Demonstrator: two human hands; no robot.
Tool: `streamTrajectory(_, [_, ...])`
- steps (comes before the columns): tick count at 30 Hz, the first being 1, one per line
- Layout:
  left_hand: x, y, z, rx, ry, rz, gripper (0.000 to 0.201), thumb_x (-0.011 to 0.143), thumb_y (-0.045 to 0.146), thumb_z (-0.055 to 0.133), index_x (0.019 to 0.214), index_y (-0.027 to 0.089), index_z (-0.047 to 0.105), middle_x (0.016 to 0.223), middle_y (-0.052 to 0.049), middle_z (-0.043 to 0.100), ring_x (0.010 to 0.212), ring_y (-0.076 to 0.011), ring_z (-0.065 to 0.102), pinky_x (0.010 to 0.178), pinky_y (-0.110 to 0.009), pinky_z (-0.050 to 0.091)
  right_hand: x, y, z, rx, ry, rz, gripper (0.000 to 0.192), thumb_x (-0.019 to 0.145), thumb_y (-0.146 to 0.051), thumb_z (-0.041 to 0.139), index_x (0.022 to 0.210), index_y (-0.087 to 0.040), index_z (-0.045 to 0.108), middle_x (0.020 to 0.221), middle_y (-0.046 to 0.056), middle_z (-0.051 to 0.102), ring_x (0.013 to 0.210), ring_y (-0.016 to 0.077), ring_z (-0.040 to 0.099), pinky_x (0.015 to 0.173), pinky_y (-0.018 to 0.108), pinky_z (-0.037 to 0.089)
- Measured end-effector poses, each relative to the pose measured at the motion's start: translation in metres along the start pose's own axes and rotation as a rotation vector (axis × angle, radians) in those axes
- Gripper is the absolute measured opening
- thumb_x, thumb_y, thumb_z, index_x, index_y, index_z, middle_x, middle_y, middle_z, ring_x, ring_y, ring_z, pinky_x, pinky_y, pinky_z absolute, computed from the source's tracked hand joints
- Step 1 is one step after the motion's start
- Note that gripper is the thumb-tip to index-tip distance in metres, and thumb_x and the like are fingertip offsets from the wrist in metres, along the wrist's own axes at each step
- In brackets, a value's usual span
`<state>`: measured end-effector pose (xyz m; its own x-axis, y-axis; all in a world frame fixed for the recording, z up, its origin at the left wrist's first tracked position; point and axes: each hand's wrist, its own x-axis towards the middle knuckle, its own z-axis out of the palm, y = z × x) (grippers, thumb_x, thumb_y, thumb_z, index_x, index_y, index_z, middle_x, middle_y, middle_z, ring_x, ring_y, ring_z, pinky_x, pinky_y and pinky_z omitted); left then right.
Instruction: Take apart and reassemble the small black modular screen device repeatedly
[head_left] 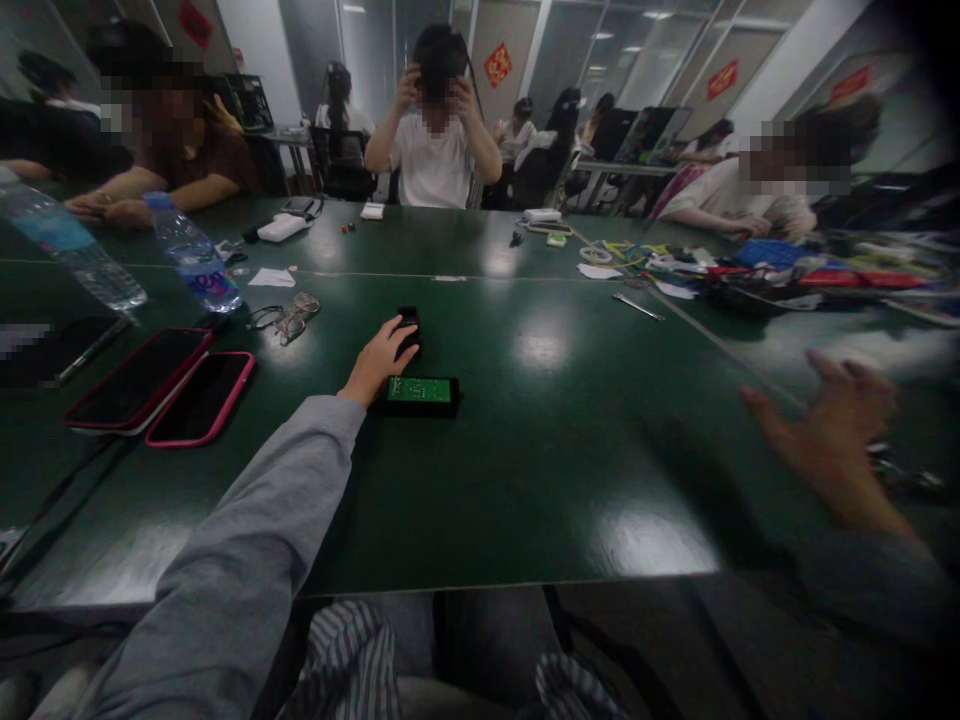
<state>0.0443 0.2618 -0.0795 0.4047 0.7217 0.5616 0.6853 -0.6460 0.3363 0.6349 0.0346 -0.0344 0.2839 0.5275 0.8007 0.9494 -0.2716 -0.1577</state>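
My left hand (381, 358) has its thumb and fingers around a small black box-like part (409, 322) with a recess in its top, resting on the green table (540, 480). Directly below that hand lies a black open casing with a green circuit board (421, 390) in it, flat on the table. Over the table's right side my right hand (832, 430) is raised, fingers apart and nothing seen in it; it is smeared by motion. Small metallic items (907, 470) lie partly hidden behind its wrist.
Two phones, one in a pink case (201, 400), one in a dark red case (142, 378), lie left near glasses (296, 318) and water bottles (196, 255). A wrench-like metal tool (637, 306) lies right of centre, before piled cables (750, 270). Several people sit around.
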Motion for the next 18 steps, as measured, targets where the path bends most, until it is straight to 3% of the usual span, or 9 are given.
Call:
streamTrajectory(2, [0.0,0.002,-0.001,-0.003,-0.022,0.037,0.041,0.1,0.041,0.05,0.134,0.021,0.061,0.149,-0.014,0.054,0.134,-0.0288,0.057,0.105,-0.046,0.053,0.009,-0.064,0.021,0.11,-0.098,-0.079,0.099,0.082,-0.084,0.052,0.15,-0.012,0.047,0.141,0.033,0.046,0.141,0.0379,0.037,0.101,0.063,0.036])
streamTrajectory(7, [-0.001,0.012,-0.011,-0.044,-0.001,0.084,0.034,0.101,0.036,0.049,0.128,0.025,0.065,0.14,-0.007,0.064,0.127,-0.0234,0.063,0.104,-0.043,0.055,-0.015,-0.244,0.069,0.442,-0.316,-0.266,0.071,0.098,-0.068,0.036,0.148,-0.02,0.046,0.144,0.02,0.044,0.137,0.0334,0.04,0.109,0.058,0.038])
streamTrajectory(10, [-0.003,0.018,-0.018,-0.074,0.049,0.075,0.033,0.102,0.036,0.047,0.126,0.026,0.067,0.13,-0.005,0.071,0.118,-0.0211,0.068,0.1,-0.039,0.056,-0.033,-0.32,0.085,0.595,-0.472,-0.372,0.065,0.101,-0.063,0.034,0.155,-0.027,0.035,0.15,0.016,0.037,0.139,0.0325,0.04,0.111,0.056,0.039])
streamTrajectory(14, [-0.003,0.026,-0.025,-0.066,0.105,0.07,0.034,0.104,0.034,0.043,0.124,0.024,0.068,0.123,-0.005,0.074,0.11,-0.0194,0.071,0.096,-0.034,0.057,-0.037,-0.371,0.091,0.631,-0.581,-0.537,0.059,0.103,-0.06,0.032,0.158,-0.038,0.026,0.164,0.007,0.022,0.148,0.0314,0.029,0.114,0.056,0.036])
streamTrajectory(18, [-0.003,0.028,-0.028,-0.048,0.15,0.026,0.035,0.105,0.034,0.04,0.122,0.023,0.068,0.122,-0.005,0.074,0.11,-0.0187,0.07,0.096,-0.033,0.055,-0.031,-0.387,0.09,0.642,-0.613,-0.702,0.049,0.106,-0.053,0.032,0.151,-0.033,0.038,0.162,0.006,0.033,0.146,0.0294,0.032,0.117,0.055,0.032])
